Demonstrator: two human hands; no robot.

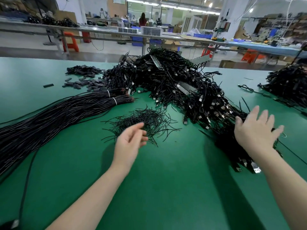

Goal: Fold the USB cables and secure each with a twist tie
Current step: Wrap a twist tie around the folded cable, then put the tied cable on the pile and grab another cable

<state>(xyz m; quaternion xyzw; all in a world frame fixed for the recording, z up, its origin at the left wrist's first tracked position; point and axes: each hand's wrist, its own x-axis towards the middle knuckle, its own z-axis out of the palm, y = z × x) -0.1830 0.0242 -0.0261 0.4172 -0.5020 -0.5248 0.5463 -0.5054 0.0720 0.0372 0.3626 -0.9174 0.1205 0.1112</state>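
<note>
Green matte counter [166, 180]. Left hand [128, 143], fingers loosely curled and empty, hovered at the loose heap of thin black twist ties [142, 121], likely to pick one. Right hand [256, 130], fingers spread flat, was over the tangled black USB cables [182, 83].

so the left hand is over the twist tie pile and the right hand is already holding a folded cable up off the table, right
Not quite. The head view shows the left hand at the twist tie pile, but the right hand is open with fingers spread over the USB cable heap, holding nothing.
</note>
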